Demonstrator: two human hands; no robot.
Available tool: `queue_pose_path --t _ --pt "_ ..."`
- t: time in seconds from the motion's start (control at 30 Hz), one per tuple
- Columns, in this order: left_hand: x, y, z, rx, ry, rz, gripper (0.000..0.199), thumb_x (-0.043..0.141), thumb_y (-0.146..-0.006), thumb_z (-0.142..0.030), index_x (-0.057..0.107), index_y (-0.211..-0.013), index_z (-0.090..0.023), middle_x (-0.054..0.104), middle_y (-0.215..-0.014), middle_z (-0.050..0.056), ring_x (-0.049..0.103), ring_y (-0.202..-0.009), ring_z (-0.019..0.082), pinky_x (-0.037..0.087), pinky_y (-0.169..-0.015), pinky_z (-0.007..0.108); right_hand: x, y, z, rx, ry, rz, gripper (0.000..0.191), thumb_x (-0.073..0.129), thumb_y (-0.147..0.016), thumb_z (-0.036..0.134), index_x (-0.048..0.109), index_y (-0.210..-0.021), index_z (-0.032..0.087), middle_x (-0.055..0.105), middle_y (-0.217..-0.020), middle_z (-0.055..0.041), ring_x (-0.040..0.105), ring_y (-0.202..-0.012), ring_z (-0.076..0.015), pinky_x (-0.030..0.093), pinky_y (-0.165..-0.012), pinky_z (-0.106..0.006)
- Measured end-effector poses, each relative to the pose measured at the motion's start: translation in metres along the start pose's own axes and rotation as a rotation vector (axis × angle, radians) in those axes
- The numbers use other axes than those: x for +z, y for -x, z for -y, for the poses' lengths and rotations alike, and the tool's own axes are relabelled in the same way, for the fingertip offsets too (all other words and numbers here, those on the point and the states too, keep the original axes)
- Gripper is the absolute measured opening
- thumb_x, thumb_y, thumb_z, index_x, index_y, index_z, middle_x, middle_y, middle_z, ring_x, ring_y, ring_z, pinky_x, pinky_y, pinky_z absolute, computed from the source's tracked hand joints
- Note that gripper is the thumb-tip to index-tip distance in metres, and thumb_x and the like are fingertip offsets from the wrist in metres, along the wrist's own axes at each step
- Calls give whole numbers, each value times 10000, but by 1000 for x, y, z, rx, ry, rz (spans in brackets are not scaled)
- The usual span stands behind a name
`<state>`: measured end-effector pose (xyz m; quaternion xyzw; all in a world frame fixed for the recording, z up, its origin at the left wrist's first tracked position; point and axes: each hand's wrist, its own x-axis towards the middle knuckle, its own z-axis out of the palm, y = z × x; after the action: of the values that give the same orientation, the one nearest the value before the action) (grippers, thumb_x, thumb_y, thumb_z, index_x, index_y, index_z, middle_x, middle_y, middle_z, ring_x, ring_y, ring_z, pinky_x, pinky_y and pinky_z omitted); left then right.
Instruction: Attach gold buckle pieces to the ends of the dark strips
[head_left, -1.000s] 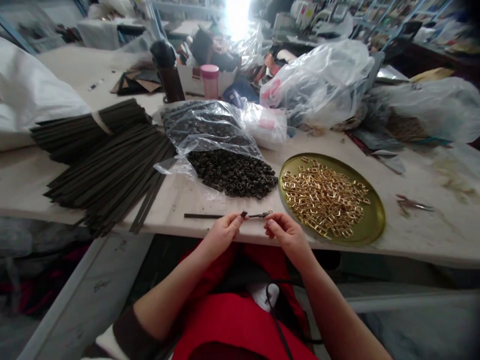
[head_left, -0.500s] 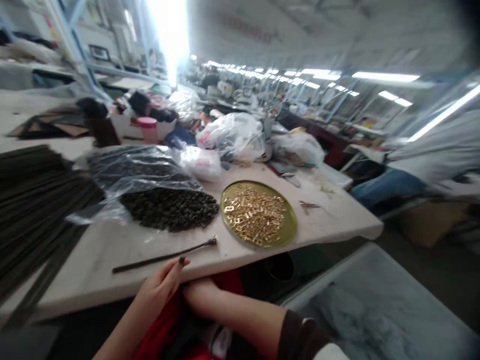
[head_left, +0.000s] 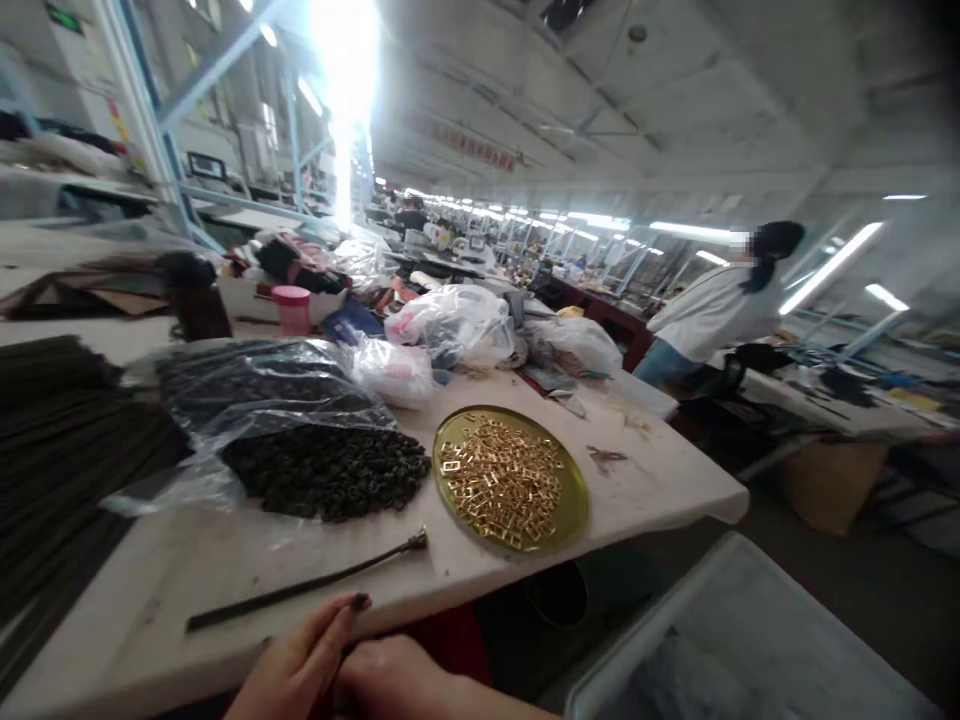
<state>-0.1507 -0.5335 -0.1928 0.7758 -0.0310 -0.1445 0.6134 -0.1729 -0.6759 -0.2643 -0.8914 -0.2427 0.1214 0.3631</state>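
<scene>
One dark strip (head_left: 292,594) lies on the desk (head_left: 660,490), its fitted end near the round tray (head_left: 574,505) of gold buckles (head_left: 510,482). Left hand (head_left: 300,655) pinches a small dark piece (head_left: 360,602) at the desk edge. Right hand (head_left: 394,675) close by; fingers hidden, grip indeterminate.

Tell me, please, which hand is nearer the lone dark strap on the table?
Left. The left hand is just this side of the lone strap; the right hand is farther back, nearer the body.
</scene>
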Motion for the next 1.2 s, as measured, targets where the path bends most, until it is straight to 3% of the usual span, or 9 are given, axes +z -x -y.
queue_pose_path --t 0.1,0.2,0.3,0.4,0.5,0.7,0.87,1.0,1.2 --pt "-7 5 -13 49 -129 25 421 482 -777 -512 662 -968 -184 699 -973 46 616 -948 238 462 -877 325 -33 10 27 186 -489 -258 173 620 -708 352 576 -685 187 601 -622 18 534 -573 -122 413 -537 -223" --pt "-7 4 -28 104 -216 88 346 396 -861 -412 636 -1004 -207 685 -1003 22 603 -948 194 440 -862 280 -62 2 38 320 -1036 -417 251 632 -724 414 530 -695 187 553 -578 42 490 -519 -92 402 -512 -209" --pt "-4 -1 -35 109 -276 82 334 361 -889 -384 628 -986 -207 681 -977 19 603 -909 180 431 -819 259 -74 -12 40 377 -1319 -503 282 718 -654 395 544 -699 178 565 -593 44 504 -526 -78 418 -524 -195" --pt "-3 -7 -35 104 -304 67 329 357 -895 -373 628 -960 -199 680 -931 26 604 -858 176 424 -772 250 -72 -21 39 444 -1437 -532 304 774 -587 360 570 -712 173 589 -620 36 524 -541 -76 433 -529 -190" --pt "-3 -12 -31 90 -267 76 324 362 -893 -363 630 -936 -187 677 -907 32 600 -835 173 418 -746 243 -67 -22 36 456 -1415 -545 299 772 -588 362 584 -730 177 614 -666 24 536 -562 -81 450 -562 -206" --pt "0 -18 -26 67 -163 100 324 362 -895 -359 625 -861 -173 664 -845 15 591 -799 157 411 -721 222 -70 -15 32 326 -1007 -590 200 654 -735 368 595 -774 180 605 -665 12 549 -634 -122 450 -676 -272" --pt "4 -16 -27 67 -287 100 337 348 -899 -369 636 -932 -195 680 -890 22 604 -821 175 414 -729 228 -71 -12 27 287 -874 -587 180 597 -784 361 581 -797 182 599 -679 3 557 -651 -135 451 -663 -280" --pt "6 -14 -27 56 -357 108 349 349 -895 -386 637 -1001 -220 687 -945 29 610 -863 193 424 -751 238 -68 -10 23 173 -631 -628 128 609 -779 303 593 -853 200 610 -777 -12 567 -716 -148 455 -671 -283" --pt "7 -12 -29 64 -260 122 343 365 -893 -357 636 -1037 -206 685 -977 28 607 -886 184 429 -786 243 -75 -9 21 119 -596 -475 112 574 -809 291 607 -869 203 601 -797 -19 570 -742 -155 469 -670 -287"
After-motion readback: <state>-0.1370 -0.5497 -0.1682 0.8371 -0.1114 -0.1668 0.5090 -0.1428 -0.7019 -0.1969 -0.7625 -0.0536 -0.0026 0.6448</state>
